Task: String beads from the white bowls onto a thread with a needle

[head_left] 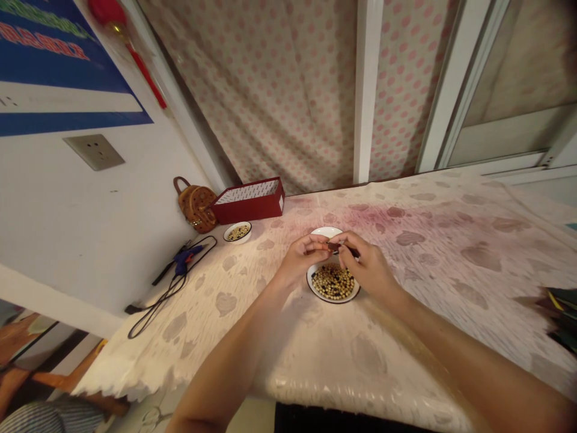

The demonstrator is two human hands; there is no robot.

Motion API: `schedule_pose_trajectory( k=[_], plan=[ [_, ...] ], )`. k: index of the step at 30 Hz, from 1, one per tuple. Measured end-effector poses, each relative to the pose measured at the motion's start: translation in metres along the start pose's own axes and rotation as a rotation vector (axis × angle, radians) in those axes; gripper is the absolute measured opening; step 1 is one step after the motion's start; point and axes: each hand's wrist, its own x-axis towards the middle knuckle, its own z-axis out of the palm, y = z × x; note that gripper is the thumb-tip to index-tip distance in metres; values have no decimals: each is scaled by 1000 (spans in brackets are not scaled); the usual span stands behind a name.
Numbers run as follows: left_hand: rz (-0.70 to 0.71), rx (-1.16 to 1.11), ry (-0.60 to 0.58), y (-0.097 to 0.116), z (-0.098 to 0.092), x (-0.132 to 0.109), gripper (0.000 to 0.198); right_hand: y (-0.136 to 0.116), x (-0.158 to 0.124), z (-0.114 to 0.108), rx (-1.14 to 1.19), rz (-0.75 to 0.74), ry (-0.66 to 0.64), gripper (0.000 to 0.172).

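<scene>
Both my hands meet over a white bowl filled with mixed light and dark beans, in the middle of the table. My left hand is closed in a pinch, fingertips touching a small dark object. My right hand is also pinched, holding the other end of that dark object, which may be tweezers; I cannot make it out clearly. Just behind my hands stands a second small white dish, mostly hidden by my fingers.
A third small bowl of beans sits at the back left, next to a red open box and a brown bag. A blue glue gun with black cord lies near the left table edge. Dark items lie at far right.
</scene>
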Motion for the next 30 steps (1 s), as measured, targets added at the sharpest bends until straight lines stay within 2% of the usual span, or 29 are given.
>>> schedule_pose_trajectory(
  k=[9,22,30],
  plan=[
    [3,-17,-7,1,1,0,34,1,1,1,6,9,-28,19],
    [56,-2,25,-5,-3,3,35,1,1,1,-13,-19,20,19],
    [206,209,216,-20,-2,26,23,5,1,1,-21,56,92,22]
  ],
)
